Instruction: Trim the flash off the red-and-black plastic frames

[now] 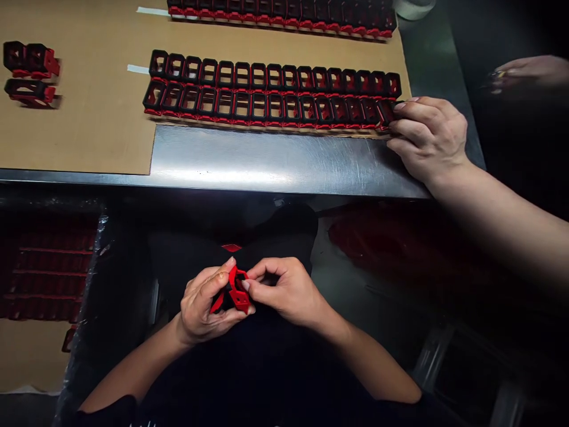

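Note:
My left hand (204,302) is closed round a red and black plastic frame (239,290), held low in front of my body. Thumb and forefinger of my right hand (282,290) pinch at the frame's right side, by its opening; whether a smaller piece lies between them cannot be seen. A small red diamond-shaped piece (232,248) shows just beyond the frame, against dark cloth. On the bench, two rows of similar black and red frames (242,107) stand side by side on cardboard.
Another person's hand (427,133) touches the right end of the near row. A further hand (528,68) is blurred at far right. Three loose frames (31,92) sit on the cardboard (89,136) at left. A plastic-lined box (100,237) holds more frames. A tape roll (415,8) lies at back.

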The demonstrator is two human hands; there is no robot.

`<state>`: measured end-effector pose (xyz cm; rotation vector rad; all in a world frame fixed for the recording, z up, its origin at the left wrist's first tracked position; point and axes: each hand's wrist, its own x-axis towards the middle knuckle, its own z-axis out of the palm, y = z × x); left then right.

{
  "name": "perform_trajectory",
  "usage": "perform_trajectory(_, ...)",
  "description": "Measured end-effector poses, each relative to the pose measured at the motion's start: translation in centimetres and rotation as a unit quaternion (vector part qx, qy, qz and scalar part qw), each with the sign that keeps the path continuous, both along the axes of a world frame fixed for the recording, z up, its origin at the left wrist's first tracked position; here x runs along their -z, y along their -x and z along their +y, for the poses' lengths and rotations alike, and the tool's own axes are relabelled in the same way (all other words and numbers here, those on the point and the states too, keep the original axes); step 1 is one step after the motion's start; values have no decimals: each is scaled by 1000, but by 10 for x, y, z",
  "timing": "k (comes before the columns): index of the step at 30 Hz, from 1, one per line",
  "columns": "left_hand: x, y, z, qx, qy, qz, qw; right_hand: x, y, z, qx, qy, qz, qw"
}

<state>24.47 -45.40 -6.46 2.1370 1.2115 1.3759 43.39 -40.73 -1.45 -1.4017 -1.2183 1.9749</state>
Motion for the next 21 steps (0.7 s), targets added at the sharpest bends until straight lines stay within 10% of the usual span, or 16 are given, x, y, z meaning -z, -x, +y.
perform_trajectory(14, 7, -2, -2, -11, 46, -58, 997, 2, 5, -2, 20, -101, -92, 990)
perform_trajectory(21, 15, -4, -7, 13, 181, -196, 964, 22, 2, 5, 75, 11, 29, 997)
